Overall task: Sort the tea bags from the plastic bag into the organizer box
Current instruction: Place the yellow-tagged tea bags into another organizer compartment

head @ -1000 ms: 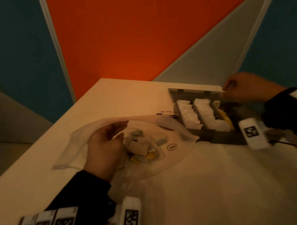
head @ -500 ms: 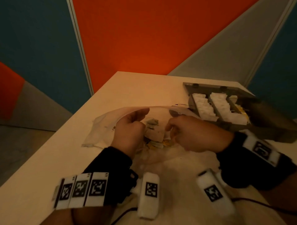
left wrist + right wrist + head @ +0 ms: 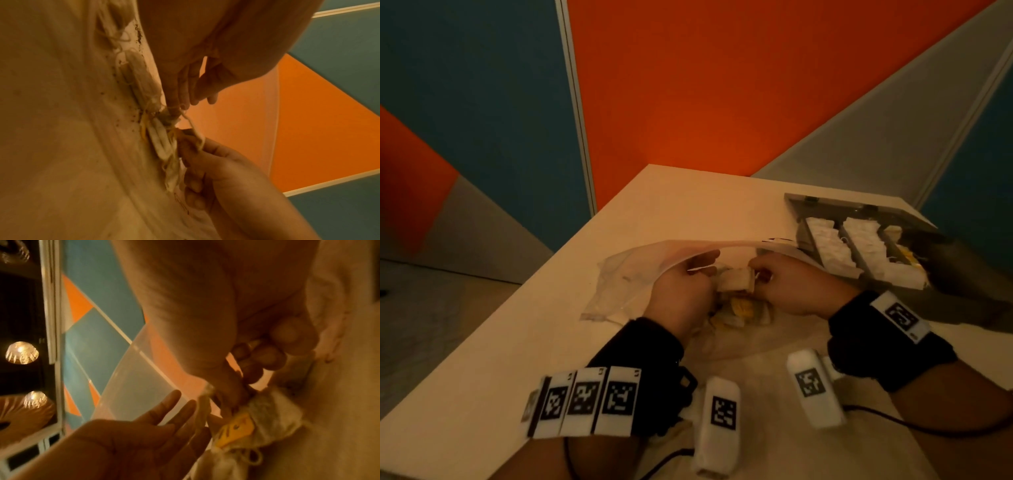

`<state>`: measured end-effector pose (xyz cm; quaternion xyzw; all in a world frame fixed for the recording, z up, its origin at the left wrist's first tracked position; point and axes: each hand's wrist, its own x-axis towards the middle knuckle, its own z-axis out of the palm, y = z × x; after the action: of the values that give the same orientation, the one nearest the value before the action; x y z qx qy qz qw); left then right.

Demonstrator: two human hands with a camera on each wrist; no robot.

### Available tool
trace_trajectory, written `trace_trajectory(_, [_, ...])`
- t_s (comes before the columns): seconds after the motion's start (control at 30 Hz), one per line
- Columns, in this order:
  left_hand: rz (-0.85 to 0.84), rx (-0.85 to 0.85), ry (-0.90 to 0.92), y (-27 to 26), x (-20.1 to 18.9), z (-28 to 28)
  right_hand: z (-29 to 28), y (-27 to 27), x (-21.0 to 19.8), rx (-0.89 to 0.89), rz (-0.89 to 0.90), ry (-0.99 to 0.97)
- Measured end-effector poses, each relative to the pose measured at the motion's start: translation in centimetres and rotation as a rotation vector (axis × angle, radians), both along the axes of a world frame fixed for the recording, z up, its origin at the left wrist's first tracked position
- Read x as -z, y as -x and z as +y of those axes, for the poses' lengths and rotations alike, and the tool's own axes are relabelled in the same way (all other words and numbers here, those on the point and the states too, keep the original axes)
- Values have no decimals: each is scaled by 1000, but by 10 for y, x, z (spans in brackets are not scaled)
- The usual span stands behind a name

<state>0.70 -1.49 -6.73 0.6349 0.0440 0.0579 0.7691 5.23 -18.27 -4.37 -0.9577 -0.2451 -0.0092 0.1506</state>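
A clear plastic bag [image 3: 626,284] lies on the table, its mouth facing the grey organizer box [image 3: 803,236] at the right. My left hand [image 3: 709,270] reaches into the mouth with straight fingers [image 3: 174,402] and props up the top film. My right hand [image 3: 760,274] has curled fingers and pinches a pale tea bag [image 3: 736,282] just above the pile. More tea bags with yellow tags [image 3: 739,308] stay inside the plastic bag. The left wrist view shows that pile [image 3: 162,146] with strings, and the right fingers [image 3: 193,146] pinching at it.
The box's lid [image 3: 852,205] stands open at the back. Two rows of white tea bags [image 3: 828,243] fill its left compartments and yellow ones [image 3: 904,255] sit further right. The table's left edge [image 3: 544,284] runs close by. A black cable [image 3: 928,425] trails near my right wrist.
My right hand left the far side of the box and came to the bag's mouth, where it now pinches a tea bag. My left hand stayed at the bag.
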Motion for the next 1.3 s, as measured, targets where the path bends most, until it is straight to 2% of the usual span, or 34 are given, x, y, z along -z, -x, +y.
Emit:
trace_trajectory(0.07, [-44, 13, -72, -1, 3, 0, -3, 2, 5, 50, 60, -172])
trace_trajectory(0.17, [-93, 35, -163, -3, 8, 2, -3, 9, 11, 160, 288, -429])
trace_trajectory(0.27, [-129, 123, -279, -1, 5, 0, -3, 13, 12, 191, 400, -556])
trace_trajectory(0.4, [7, 196, -374, -10, 1, -4, -8, 16, 18, 177, 305, -601])
trace_trajectory(0.5, [17, 292, -574, -20, -10, -8, -11, 14, 23, 199, 248, -750])
trace_trajectory(0.57, [31, 364, -610, -24, -17, -12, -13, 13, 23, 228, 190, -800])
trace_trajectory(0.67, [39, 387, -542, -26, -16, -17, -15, 12, 24, 250, 185, -886])
trace_trajectory(0.77, [4, 310, -438, -24, -10, -16, -13, 12, 27, 265, 265, -938])
trace_trajectory(0.93, [46, 184, -327, -26, -7, -5, -7, 21, 22, 262, 249, -831])
trace_trajectory(1.0, [25, 206, -304, -26, -5, -4, -7, 23, 23, 253, 225, -789])
trace_trajectory(1.13, [-47, 247, -315, -24, -3, -4, -9, 22, 25, 271, 280, -850])
trace_trajectory(1.3, [-2, 251, -285, -21, -4, -5, -8, 21, 22, 323, 246, -881])
